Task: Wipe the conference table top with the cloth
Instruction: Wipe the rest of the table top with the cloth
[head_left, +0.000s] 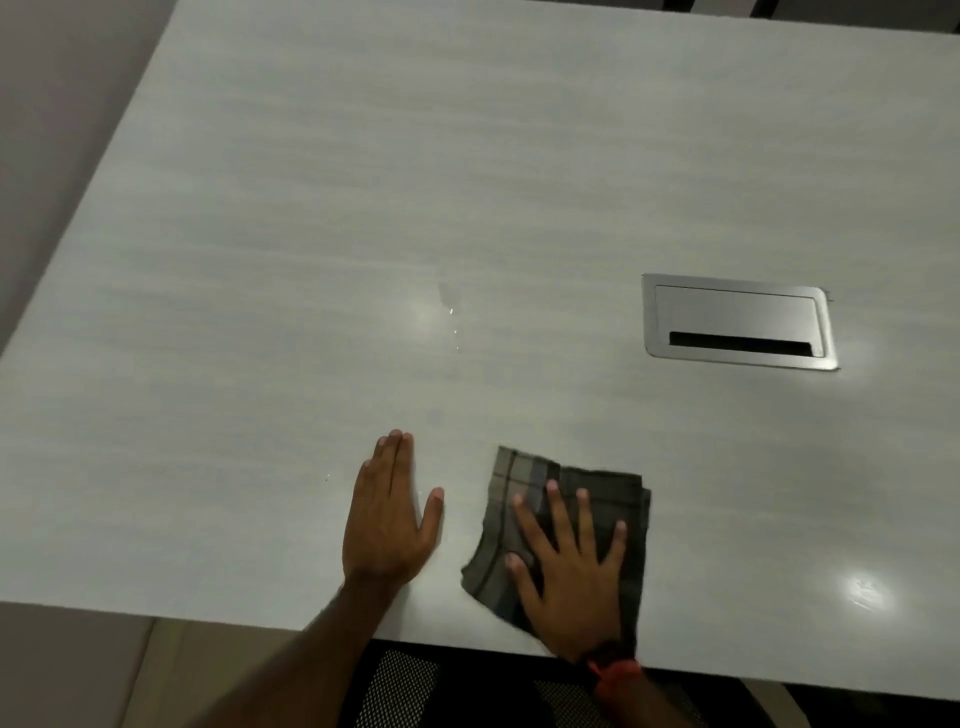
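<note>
Left hand (387, 512) flat on the desk (260, 260), fingers straight, holding nothing; droplets (453, 317) lie farther off, at risk of being missed; right hand (569, 566) spread, pressing the folded cloth (524, 478) near the edge; cable hatch (737, 322) slot could snag it.

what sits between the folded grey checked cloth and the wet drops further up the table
Nothing visible. The right hand presses flat on the folded grey checked cloth, and the left hand and silver metal cable hatch lie to either side of the path to the wet drops.
</note>
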